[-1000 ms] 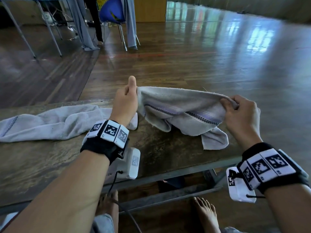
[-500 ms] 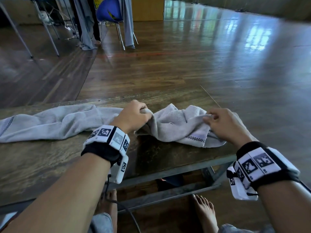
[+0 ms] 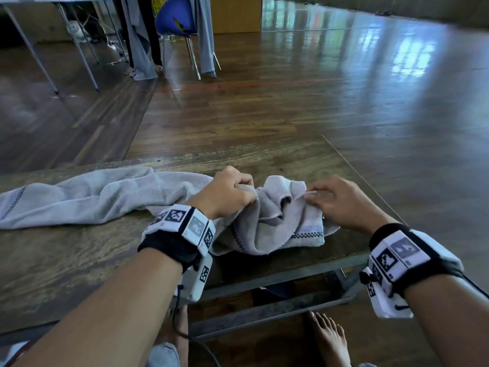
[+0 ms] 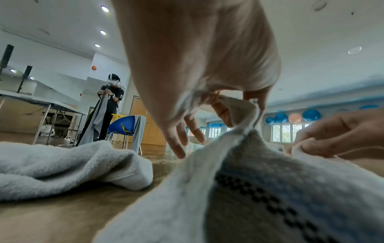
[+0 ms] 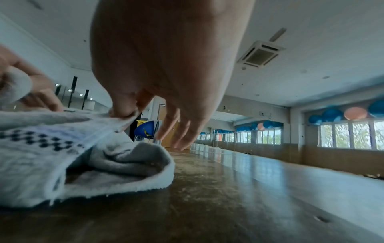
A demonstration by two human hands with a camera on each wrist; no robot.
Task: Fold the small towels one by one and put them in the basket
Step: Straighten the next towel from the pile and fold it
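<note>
The small towel (image 3: pixel 275 223) is being held bunched on the near right part of the wooden table (image 3: pixel 79 260), between the two hands, with its checkered border lying toward the table's near edge. No basket for the task is being shown clearly; only a yellow thing behind the blue chair (image 3: pixel 174 19) is being glimpsed, too small and cut off to identify. The lower folds of the towel are being hidden under its own creases, so how far it is folded cannot be told.

A raised edge of the towel is being pinched by the left hand (image 3: pixel 227 194) at the cloth's left side; in the left wrist view the cloth is being drawn up into a peak between thumb and forefinger, while the other fingers (image 4: pixel 178 141) are being held loosely spread, pointing down at the table just beyond the cloth. The towel's upper right edge is being pinched by the right hand (image 3: pixel 341 202) between thumb and forefinger, the remaining fingers (image 5: pixel 182 131) being held straight and close together above the table, clear of the cloth.

A second towel (image 3: pixel 87 197) is being left stretched out, unfolded, on the table to the left, its near end just beside the left hand.
</note>
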